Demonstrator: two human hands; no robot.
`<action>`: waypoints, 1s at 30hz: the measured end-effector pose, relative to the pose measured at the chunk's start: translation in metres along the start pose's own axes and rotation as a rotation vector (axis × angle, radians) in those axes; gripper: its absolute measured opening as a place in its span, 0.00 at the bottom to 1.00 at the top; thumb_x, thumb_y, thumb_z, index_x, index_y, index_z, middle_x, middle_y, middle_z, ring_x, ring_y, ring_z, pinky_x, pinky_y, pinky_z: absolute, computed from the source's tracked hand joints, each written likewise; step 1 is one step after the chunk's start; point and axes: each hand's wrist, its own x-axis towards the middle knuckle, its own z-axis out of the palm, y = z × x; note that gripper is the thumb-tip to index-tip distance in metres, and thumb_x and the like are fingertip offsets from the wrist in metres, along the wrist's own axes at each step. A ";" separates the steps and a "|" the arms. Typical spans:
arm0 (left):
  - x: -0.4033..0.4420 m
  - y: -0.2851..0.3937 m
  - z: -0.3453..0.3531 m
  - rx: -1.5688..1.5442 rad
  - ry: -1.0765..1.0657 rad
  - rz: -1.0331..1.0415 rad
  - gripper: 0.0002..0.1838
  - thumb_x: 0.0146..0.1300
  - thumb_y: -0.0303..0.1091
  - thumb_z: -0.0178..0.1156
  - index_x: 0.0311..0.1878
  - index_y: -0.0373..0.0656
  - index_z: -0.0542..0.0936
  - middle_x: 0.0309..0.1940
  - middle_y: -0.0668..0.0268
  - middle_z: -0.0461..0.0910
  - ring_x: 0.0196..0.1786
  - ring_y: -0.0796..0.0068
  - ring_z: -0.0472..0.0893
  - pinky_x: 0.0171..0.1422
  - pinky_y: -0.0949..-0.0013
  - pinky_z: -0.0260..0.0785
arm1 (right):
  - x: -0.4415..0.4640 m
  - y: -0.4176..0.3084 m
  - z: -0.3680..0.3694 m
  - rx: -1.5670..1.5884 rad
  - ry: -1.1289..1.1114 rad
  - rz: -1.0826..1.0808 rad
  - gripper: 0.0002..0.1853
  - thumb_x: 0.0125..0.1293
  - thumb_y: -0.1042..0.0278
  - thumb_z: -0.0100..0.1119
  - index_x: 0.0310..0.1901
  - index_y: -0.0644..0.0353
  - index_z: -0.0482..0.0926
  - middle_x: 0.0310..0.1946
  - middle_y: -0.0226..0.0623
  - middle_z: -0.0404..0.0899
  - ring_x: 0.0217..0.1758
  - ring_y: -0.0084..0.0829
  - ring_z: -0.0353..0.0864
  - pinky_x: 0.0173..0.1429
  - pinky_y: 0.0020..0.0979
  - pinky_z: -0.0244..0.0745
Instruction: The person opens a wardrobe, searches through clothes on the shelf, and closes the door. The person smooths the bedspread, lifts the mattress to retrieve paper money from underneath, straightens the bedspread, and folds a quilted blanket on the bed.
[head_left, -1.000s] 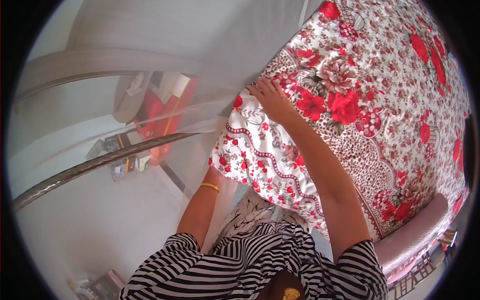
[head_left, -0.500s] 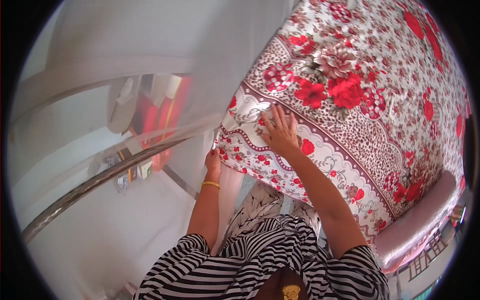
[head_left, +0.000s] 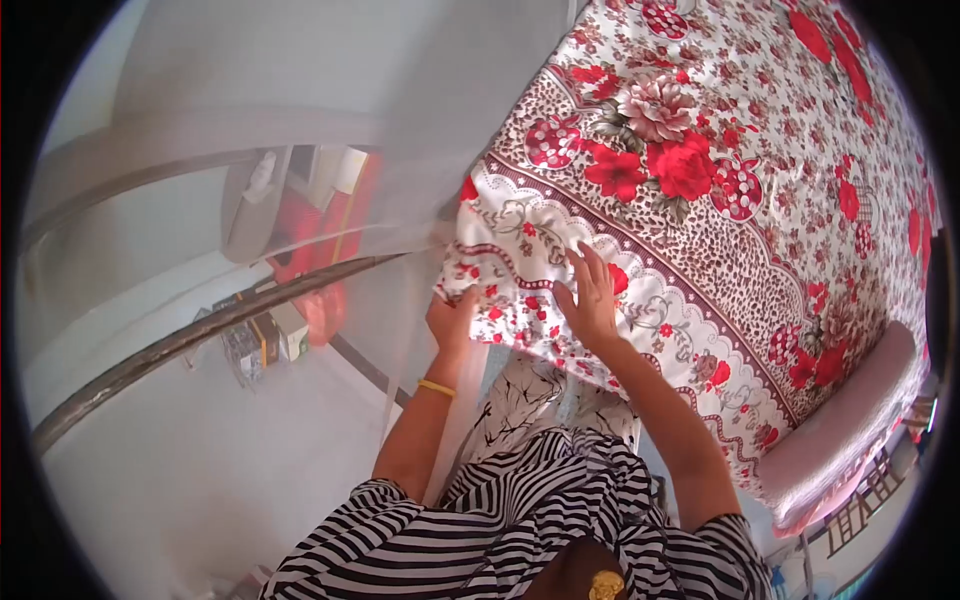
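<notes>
A white sheet with red flowers [head_left: 700, 250] spreads over the bed, its bordered edge hanging toward my body. At the sheet's near left corner, my left hand [head_left: 453, 318] is closed on the fabric, with a yellow bangle on the wrist. To its right, my right hand [head_left: 590, 297] rests on or just over the scalloped border, fingers spread and holding nothing. Whether its palm presses the cloth is hard to tell.
Sheer netting [head_left: 400, 215] hangs along the bed's left side. A curved rail [head_left: 200, 340] crosses the left. Behind it are boxes [head_left: 262, 340] and a red item [head_left: 325, 300]. A pink padded roll [head_left: 845, 410] lies at right.
My left hand has moved up and slightly right at the sheet's corner. My right hand has come down from the upper border toward the near edge. The border now lies more exposed and flatter.
</notes>
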 end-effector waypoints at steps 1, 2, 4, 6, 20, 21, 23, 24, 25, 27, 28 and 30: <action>-0.020 0.022 0.008 0.421 -0.030 0.256 0.19 0.44 0.39 0.68 0.36 0.38 0.74 0.26 0.62 0.76 0.27 0.70 0.73 0.41 0.66 0.63 | -0.008 -0.010 -0.004 0.047 -0.004 0.069 0.28 0.57 0.60 0.53 0.58 0.60 0.60 0.58 0.52 0.57 0.62 0.48 0.56 0.62 0.44 0.52; -0.040 0.044 0.016 0.835 0.052 0.524 0.19 0.42 0.40 0.68 0.33 0.39 0.74 0.24 0.60 0.73 0.26 0.64 0.71 0.47 0.59 0.60 | -0.015 -0.019 -0.010 0.104 -0.027 0.135 0.31 0.58 0.58 0.54 0.60 0.60 0.56 0.58 0.47 0.58 0.60 0.43 0.59 0.62 0.41 0.54; -0.106 0.070 0.064 0.482 -0.246 0.823 0.19 0.38 0.38 0.67 0.34 0.41 0.74 0.28 0.59 0.73 0.40 0.56 0.71 0.55 0.50 0.52 | -0.023 -0.069 -0.075 1.089 -0.216 0.459 0.36 0.56 0.57 0.57 0.62 0.61 0.52 0.54 0.42 0.64 0.54 0.35 0.66 0.56 0.34 0.63; -0.137 0.098 0.101 0.257 -0.402 0.787 0.24 0.34 0.32 0.66 0.40 0.44 0.73 0.38 0.58 0.74 0.47 0.56 0.71 0.58 0.48 0.50 | -0.031 -0.062 -0.113 0.876 -0.139 0.568 0.34 0.54 0.62 0.59 0.59 0.64 0.57 0.47 0.38 0.70 0.46 0.28 0.71 0.48 0.27 0.69; -0.106 0.036 0.130 0.441 -0.587 0.966 0.20 0.47 0.35 0.60 0.46 0.46 0.73 0.47 0.58 0.70 0.53 0.58 0.68 0.56 0.52 0.58 | -0.122 -0.026 -0.270 0.787 0.409 0.706 0.21 0.51 0.76 0.54 0.51 0.63 0.70 0.41 0.34 0.76 0.42 0.26 0.74 0.48 0.27 0.68; -0.090 0.034 0.125 0.635 -0.531 0.988 0.22 0.47 0.35 0.61 0.48 0.46 0.72 0.50 0.57 0.67 0.55 0.57 0.66 0.57 0.48 0.56 | -0.122 -0.026 -0.271 0.792 0.393 0.706 0.21 0.51 0.76 0.54 0.51 0.64 0.70 0.41 0.34 0.75 0.42 0.26 0.74 0.49 0.27 0.68; -0.057 0.020 0.118 0.962 -0.412 1.052 0.24 0.45 0.35 0.62 0.49 0.47 0.71 0.56 0.56 0.61 0.60 0.56 0.60 0.57 0.41 0.51 | -0.125 -0.024 -0.269 0.789 0.391 0.718 0.21 0.52 0.76 0.54 0.51 0.65 0.69 0.41 0.36 0.75 0.42 0.25 0.73 0.48 0.26 0.68; -0.042 0.010 0.117 1.095 -0.352 1.098 0.25 0.44 0.34 0.62 0.49 0.47 0.70 0.59 0.55 0.58 0.62 0.55 0.57 0.57 0.38 0.48 | -0.125 -0.024 -0.269 0.788 0.395 0.718 0.21 0.52 0.76 0.54 0.51 0.65 0.69 0.41 0.36 0.75 0.42 0.25 0.73 0.48 0.26 0.68; -0.030 0.009 0.116 1.091 -0.357 1.102 0.25 0.44 0.34 0.62 0.49 0.47 0.70 0.59 0.55 0.58 0.62 0.55 0.57 0.57 0.38 0.48 | -0.125 -0.025 -0.269 0.780 0.395 0.720 0.22 0.52 0.76 0.54 0.51 0.65 0.69 0.41 0.36 0.75 0.42 0.26 0.73 0.48 0.26 0.68; -0.013 0.008 0.113 1.138 -0.327 1.066 0.16 0.43 0.30 0.58 0.40 0.46 0.74 0.52 0.55 0.67 0.57 0.56 0.65 0.56 0.47 0.56 | -0.125 -0.027 -0.266 0.757 0.401 0.717 0.22 0.52 0.75 0.52 0.52 0.64 0.68 0.40 0.36 0.75 0.41 0.28 0.74 0.46 0.28 0.69; -0.006 0.012 0.111 1.136 -0.335 1.064 0.16 0.43 0.30 0.58 0.40 0.46 0.74 0.52 0.55 0.67 0.57 0.56 0.65 0.56 0.47 0.56 | -0.127 -0.027 -0.267 0.754 0.403 0.724 0.22 0.52 0.75 0.52 0.52 0.64 0.68 0.40 0.36 0.75 0.41 0.28 0.74 0.46 0.28 0.69; 0.011 0.028 0.106 0.925 -0.517 0.678 0.18 0.41 0.25 0.56 0.40 0.44 0.73 0.43 0.54 0.74 0.49 0.56 0.73 0.52 0.58 0.63 | -0.126 -0.027 -0.268 0.747 0.392 0.728 0.22 0.52 0.75 0.52 0.52 0.65 0.67 0.41 0.37 0.74 0.42 0.27 0.73 0.47 0.28 0.69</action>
